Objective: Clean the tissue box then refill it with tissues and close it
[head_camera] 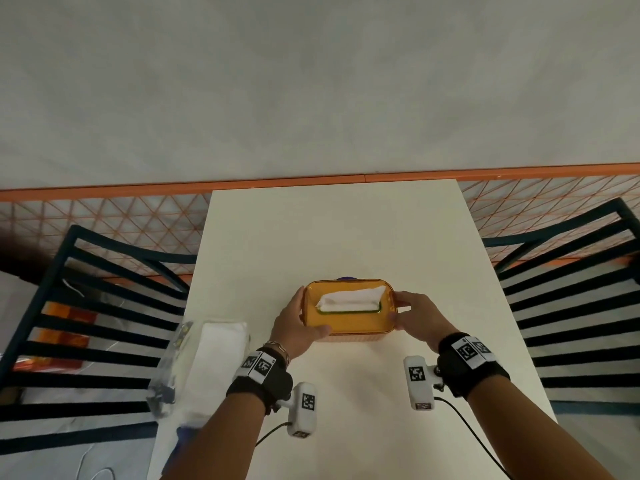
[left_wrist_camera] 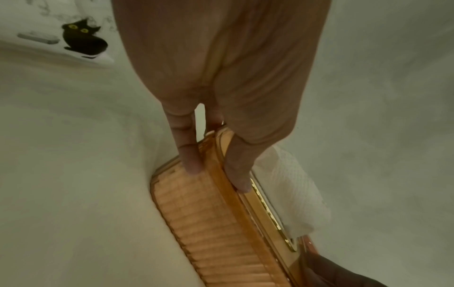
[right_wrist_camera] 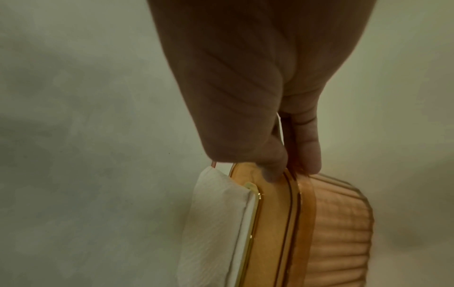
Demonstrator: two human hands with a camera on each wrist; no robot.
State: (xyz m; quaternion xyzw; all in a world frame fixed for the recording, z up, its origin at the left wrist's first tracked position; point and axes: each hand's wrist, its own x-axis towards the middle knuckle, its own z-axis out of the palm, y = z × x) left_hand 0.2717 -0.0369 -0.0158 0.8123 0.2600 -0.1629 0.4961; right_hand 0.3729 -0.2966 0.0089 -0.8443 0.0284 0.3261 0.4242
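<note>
White table (head_camera: 332, 230) against a grey wall carries the amber tissue box (head_camera: 349, 320); left hand (head_camera: 294, 327) and right hand (head_camera: 417, 318) grip its ends. Only the left wrist view shows a black cat print (left_wrist_camera: 83, 38).

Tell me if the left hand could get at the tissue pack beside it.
Probably yes, once freed: the left hand now grips the box, and the tissue pack lies just to its left on the table with nothing between.
</note>
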